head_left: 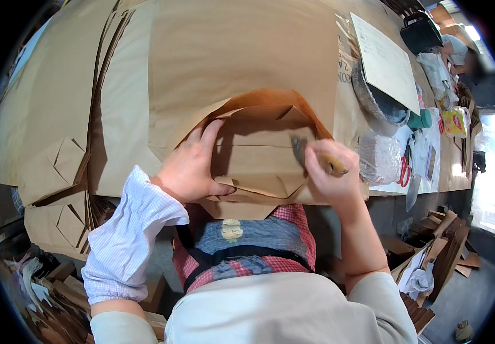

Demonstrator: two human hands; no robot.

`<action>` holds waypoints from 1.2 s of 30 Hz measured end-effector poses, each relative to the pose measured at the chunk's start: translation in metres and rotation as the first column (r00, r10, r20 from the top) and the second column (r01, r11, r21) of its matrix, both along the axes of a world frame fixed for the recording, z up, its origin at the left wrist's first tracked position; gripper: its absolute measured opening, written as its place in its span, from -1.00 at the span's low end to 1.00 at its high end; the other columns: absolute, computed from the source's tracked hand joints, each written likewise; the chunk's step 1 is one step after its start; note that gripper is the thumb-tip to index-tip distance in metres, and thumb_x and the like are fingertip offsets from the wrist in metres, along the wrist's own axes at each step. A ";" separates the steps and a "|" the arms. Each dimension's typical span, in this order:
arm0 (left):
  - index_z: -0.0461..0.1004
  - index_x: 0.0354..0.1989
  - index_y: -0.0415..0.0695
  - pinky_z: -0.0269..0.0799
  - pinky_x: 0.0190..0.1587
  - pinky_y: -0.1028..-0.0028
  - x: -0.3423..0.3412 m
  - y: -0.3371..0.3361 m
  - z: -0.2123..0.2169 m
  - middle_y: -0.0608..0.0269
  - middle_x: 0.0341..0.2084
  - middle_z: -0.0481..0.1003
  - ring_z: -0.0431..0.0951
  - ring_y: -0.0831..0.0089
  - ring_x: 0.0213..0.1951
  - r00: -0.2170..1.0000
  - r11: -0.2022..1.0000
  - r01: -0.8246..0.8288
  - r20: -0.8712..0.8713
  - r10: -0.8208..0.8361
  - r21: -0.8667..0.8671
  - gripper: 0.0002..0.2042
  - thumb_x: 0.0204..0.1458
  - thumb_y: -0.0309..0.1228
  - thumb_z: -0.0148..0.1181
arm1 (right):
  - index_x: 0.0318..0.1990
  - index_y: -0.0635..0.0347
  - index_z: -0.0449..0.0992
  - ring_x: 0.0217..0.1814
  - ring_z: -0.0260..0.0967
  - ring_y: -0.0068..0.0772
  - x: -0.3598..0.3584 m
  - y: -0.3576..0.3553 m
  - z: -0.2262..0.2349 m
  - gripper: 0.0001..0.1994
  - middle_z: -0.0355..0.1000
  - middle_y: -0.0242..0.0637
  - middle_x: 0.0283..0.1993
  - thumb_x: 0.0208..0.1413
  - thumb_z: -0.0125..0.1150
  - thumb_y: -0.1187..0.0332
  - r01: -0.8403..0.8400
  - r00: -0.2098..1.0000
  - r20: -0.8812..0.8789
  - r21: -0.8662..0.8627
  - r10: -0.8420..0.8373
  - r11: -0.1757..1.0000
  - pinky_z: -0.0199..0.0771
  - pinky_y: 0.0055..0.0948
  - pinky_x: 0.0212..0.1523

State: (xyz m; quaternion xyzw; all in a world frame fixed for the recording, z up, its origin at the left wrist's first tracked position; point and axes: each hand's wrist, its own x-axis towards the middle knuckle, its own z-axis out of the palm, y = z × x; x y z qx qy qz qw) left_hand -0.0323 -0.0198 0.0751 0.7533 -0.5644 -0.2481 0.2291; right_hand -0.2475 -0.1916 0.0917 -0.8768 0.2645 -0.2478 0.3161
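Observation:
A brown paper bag [247,160] lies in front of me with its end spread into a wide opening, folded flaps around the rim. At the left of that opening is my left hand [193,160], fingers on the far edge and thumb on the near flap, holding the bag. My right hand [333,169] is closed round the wooden handle of a brush [334,164]. The brush's dark head [299,149] is inside the right part of the opening, slightly blurred. I cannot tell whether its tip touches the paper.
Stacked paper bags [58,160] lie on the left. To the right are a basin [373,103] under a white board [385,57], a plastic-wrapped bundle [379,157], red-handled scissors [404,171] and a knife [413,190]. Cardboard scraps [442,246] are piled on the floor.

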 end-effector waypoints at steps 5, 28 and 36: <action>0.28 0.09 -0.38 0.34 0.16 0.25 0.006 0.000 0.006 -0.15 0.03 0.36 0.37 -0.05 0.11 1.000 0.994 0.024 -0.005 -0.024 0.111 -0.19 -0.37 -0.19 0.47 | -0.49 0.24 0.56 -0.45 0.45 -0.54 -0.021 0.000 0.015 -0.95 0.51 -0.24 -0.50 -0.06 0.21 0.55 0.125 0.992 0.001 0.251 -0.129 0.960 0.43 -0.49 -0.41; 0.49 -0.42 -0.30 0.40 -0.21 0.15 0.009 -0.010 -0.019 -0.07 -0.40 0.49 0.50 -0.06 -0.31 0.990 0.994 -0.102 0.100 0.097 0.050 -0.92 -0.09 -0.54 0.20 | -0.38 0.30 0.57 -0.41 0.44 -0.53 0.003 0.006 0.020 -0.94 0.52 -0.30 -0.43 0.05 0.19 0.51 0.070 0.991 0.103 0.115 -0.082 0.991 0.43 -0.53 -0.39; 0.52 -0.52 -0.27 0.43 -0.25 0.16 0.012 -0.028 -0.028 -0.05 -0.49 0.51 0.52 -0.02 -0.36 0.964 0.969 -0.238 0.138 0.228 0.069 -0.85 -0.20 -0.46 0.33 | -0.45 0.26 0.53 -0.47 0.32 -0.70 0.053 0.053 -0.011 -0.90 0.43 -0.48 -0.53 0.10 0.20 0.48 -0.007 0.981 0.141 0.705 -0.131 0.709 0.34 -0.58 -0.45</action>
